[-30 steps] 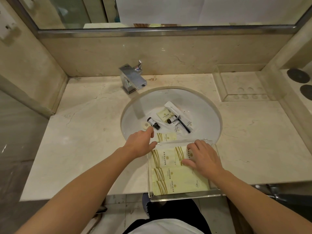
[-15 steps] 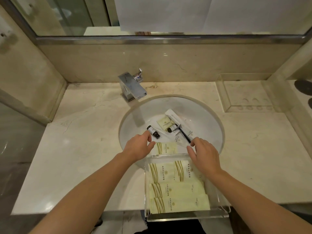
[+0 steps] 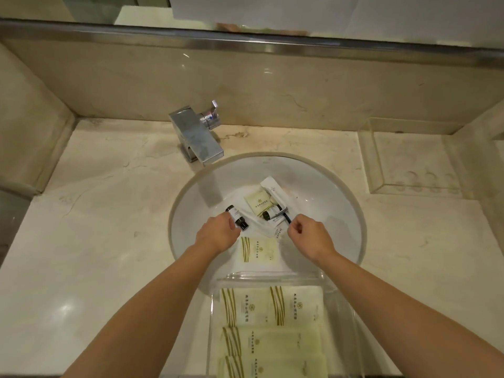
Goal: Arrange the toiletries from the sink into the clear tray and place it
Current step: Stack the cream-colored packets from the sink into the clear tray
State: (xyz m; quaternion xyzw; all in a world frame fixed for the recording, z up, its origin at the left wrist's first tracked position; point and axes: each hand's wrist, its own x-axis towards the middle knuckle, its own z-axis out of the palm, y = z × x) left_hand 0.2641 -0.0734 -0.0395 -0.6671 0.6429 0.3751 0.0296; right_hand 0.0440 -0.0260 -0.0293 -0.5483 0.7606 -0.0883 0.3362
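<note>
The white sink (image 3: 338, 203) holds several toiletries. My left hand (image 3: 218, 234) pinches the near end of a small dark-capped bottle (image 3: 236, 215). With curled fingers, my right hand (image 3: 311, 238) pinches the near end of a black razor (image 3: 285, 216) that lies on a white wrapper. Beside them lie a second small bottle (image 3: 270, 214), a cream sachet (image 3: 258, 201), a long white packet (image 3: 272, 186) and a striped cream packet (image 3: 257, 249). The clear tray (image 3: 272, 275) stands at the counter's near edge, holding several striped cream packets (image 3: 270, 306).
A chrome faucet (image 3: 196, 137) stands behind the sink on the left. A second clear tray (image 3: 409, 159) sits at the back right corner of the marble counter (image 3: 95, 227). A mirror frame runs along the wall above.
Both hands have left the clear tray and reached forward into the sink. The left now has the small bottle and the right has the razor. The view has moved closer.
</note>
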